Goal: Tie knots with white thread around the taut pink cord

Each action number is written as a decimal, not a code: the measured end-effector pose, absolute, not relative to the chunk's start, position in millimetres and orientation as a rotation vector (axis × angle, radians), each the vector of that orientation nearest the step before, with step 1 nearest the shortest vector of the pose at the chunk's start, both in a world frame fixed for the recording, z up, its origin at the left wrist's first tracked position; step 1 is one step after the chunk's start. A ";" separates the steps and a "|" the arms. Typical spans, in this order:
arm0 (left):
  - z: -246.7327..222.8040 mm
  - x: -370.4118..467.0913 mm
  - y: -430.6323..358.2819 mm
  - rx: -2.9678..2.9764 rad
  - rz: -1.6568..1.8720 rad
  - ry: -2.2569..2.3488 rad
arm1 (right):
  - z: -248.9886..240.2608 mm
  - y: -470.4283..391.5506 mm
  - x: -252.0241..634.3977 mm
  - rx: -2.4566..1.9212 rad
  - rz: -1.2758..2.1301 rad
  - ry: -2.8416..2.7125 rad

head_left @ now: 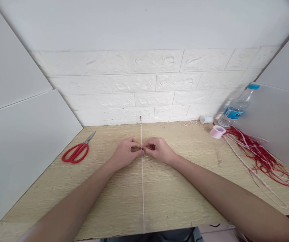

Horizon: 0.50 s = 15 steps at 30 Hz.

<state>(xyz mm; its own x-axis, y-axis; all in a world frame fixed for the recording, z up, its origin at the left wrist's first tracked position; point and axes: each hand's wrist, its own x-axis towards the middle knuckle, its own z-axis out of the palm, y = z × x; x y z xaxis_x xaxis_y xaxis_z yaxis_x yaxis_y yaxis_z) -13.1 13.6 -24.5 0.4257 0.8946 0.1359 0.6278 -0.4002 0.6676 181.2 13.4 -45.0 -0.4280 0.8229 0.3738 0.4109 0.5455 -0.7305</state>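
A pale pink cord (142, 188) runs taut from a small fixing on the wall towards the table's front edge. Its far stretch is a braided length (141, 131). My left hand (126, 153) pinches at the cord from the left, thumb and forefinger together. From the other side, my right hand (159, 149) pinches thin thread right beside the cord. Fine loose loops of thread show between and just under the fingertips. The exact knot or loop there is too small to make out.
Red-handled scissors (76, 152) lie at the left. On the right are a pink thread spool (217, 132), a white spool (206, 119), a water bottle (236, 107) and a heap of red cords (265, 154). White panels (28, 151) flank the wooden table (104, 208).
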 end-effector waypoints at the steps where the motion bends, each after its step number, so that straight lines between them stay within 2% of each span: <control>1: -25.0 -12.2 13.1 2.148 0.661 1.290 | -45.2 13.3 181.1 -0.983 0.717 -2.048; 15: -12.7 -13.0 10.7 2.238 0.820 1.465 | -40.7 8.7 180.0 -1.053 0.708 -1.989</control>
<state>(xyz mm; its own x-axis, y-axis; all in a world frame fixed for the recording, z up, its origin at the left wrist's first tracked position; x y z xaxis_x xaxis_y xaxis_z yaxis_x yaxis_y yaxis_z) -13.0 10.7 -12.7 0.3011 0.9119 0.2790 0.7143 -0.4095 0.5676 180.0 8.7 -40.7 -0.3691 0.8545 0.3655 0.4313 0.5058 -0.7471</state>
